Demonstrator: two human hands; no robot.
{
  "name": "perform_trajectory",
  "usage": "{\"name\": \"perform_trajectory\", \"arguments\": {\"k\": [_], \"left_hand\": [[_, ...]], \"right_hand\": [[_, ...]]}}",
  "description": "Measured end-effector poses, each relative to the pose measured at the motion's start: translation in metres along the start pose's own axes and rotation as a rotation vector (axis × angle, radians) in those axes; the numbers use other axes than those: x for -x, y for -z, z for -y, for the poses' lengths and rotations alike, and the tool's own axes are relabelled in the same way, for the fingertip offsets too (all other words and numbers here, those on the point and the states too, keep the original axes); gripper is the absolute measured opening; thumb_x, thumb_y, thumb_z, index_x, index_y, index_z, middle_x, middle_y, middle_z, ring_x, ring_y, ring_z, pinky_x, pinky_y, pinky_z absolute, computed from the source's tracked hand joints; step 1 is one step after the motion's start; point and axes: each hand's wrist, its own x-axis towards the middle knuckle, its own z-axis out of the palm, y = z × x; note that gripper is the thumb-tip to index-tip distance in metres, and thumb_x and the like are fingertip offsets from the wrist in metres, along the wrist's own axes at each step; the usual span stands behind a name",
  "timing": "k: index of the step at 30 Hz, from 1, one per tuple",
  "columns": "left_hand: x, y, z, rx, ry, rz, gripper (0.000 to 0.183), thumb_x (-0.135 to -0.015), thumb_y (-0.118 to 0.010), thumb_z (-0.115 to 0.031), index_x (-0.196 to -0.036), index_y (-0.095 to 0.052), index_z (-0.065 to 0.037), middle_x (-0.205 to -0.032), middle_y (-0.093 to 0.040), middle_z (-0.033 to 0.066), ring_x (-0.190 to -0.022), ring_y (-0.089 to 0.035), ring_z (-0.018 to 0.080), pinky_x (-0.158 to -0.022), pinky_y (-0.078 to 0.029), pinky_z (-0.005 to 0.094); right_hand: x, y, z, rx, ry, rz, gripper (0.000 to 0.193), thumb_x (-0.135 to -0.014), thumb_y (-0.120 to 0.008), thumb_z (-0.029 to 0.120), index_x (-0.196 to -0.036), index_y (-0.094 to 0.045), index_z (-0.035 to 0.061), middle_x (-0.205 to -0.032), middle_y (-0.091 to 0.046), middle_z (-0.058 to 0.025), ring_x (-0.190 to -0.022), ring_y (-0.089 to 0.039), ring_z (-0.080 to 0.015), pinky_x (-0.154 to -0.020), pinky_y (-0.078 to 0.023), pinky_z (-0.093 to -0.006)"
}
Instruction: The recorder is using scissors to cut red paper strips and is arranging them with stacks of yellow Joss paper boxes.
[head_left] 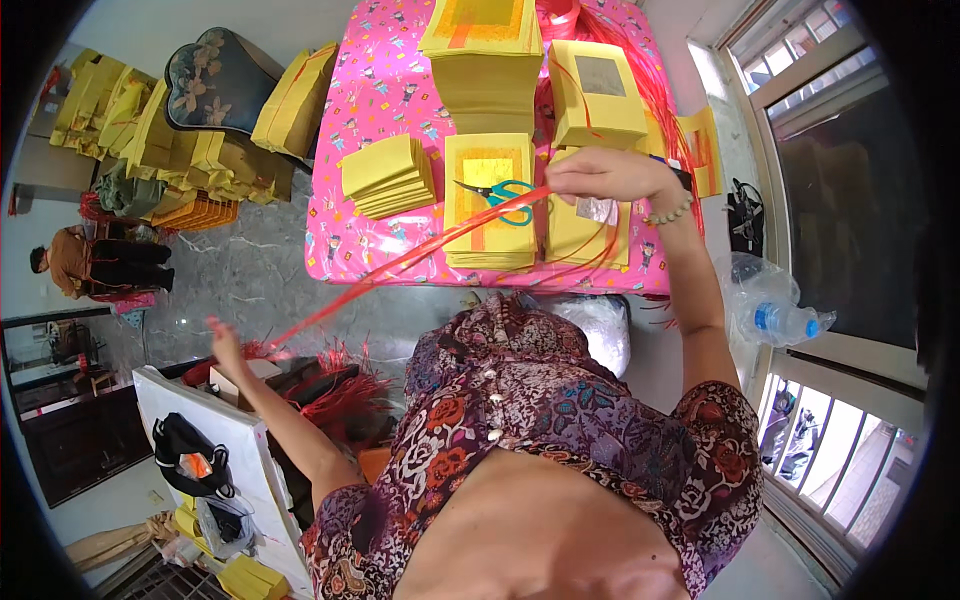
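Observation:
My right hand (612, 173) is closed in a pinch on the end of a bundle of red plastic ribbon (420, 250). The ribbon runs taut and slanting down to the left, ending close beside my left hand (228, 346). That hand is out at the left, small and blurred, so its grip does not show. Under the ribbon, scissors (510, 203) with teal handles lie on a stack of yellow paper (488, 245) with an orange printed border. A fanned stack of yellow paper (390, 180) lies left of it.
A table with a pink patterned cover (330, 235) carries a tall yellow paper stack (485, 90), a tied bundle (597, 95) and red strands (655, 80). More red strands (345, 400) hang by the white table (150, 400). A chair (220, 80) and a person (75, 260) are farther left.

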Motion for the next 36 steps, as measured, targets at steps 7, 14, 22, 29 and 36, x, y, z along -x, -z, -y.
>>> {"name": "perform_trajectory", "arguments": {"k": [7,14,22,29,36], "left_hand": [[0.203,-0.09,-0.243,-0.041,-0.996,0.343,0.058,-0.084,-0.062,-0.027,-0.13,-0.041,0.001,-0.121,-0.05,0.0242,-0.114,-0.046,0.0386,-0.096,-0.036,0.0428],[0.31,-0.075,-0.344,0.07,-0.741,1.173,0.029,-0.091,-0.049,-0.014,-0.118,-0.049,-0.002,-0.095,-0.063,0.0194,-0.092,-0.061,0.029,-0.08,-0.046,0.0347],[0.188,-0.053,-0.231,0.25,-0.733,0.604,0.018,-0.095,-0.043,-0.011,-0.096,-0.055,0.001,-0.075,-0.06,0.0025,-0.065,-0.053,0.0126,-0.059,-0.042,0.026],[0.092,-0.065,-0.114,0.21,-0.448,0.563,0.02,-0.095,-0.045,-0.022,-0.097,-0.056,-0.005,-0.074,-0.05,-0.0037,-0.062,-0.043,0.007,-0.053,-0.034,0.0237],[0.196,-0.089,-0.256,-0.23,-1.171,0.419,0.054,-0.083,-0.058,-0.014,-0.132,-0.037,-0.004,-0.123,-0.048,0.0201,-0.111,-0.047,0.0347,-0.094,-0.036,0.0468]], "right_hand": [[-0.078,-0.047,0.023,0.404,0.125,0.001,0.039,-0.094,-0.04,0.034,-0.078,-0.054,0.002,-0.068,-0.054,-0.0119,-0.066,-0.051,-0.0298,-0.066,-0.042,-0.0378],[-0.095,-0.047,0.039,0.306,0.228,0.055,0.04,-0.095,-0.039,0.036,-0.079,-0.055,0.002,-0.065,-0.054,-0.0099,-0.061,-0.05,-0.0245,-0.063,-0.041,-0.0357],[-0.028,0.012,-0.019,0.058,-0.083,0.072,0.039,-0.096,-0.039,0.036,-0.076,-0.052,0.0051,-0.065,-0.045,0.0026,-0.059,-0.04,-0.0084,-0.054,-0.035,-0.0257],[-0.02,0.01,-0.024,0.201,-0.079,-0.047,0.034,-0.094,-0.044,0.032,-0.077,-0.054,0.0042,-0.063,-0.051,-0.0019,-0.059,-0.048,-0.0146,-0.057,-0.04,-0.0296],[-0.057,-0.035,0.019,0.539,-0.054,-0.174,0.03,-0.091,-0.043,0.03,-0.086,-0.058,0.0041,-0.077,-0.061,-0.0153,-0.076,-0.058,-0.0352,-0.069,-0.044,-0.0433]]}}
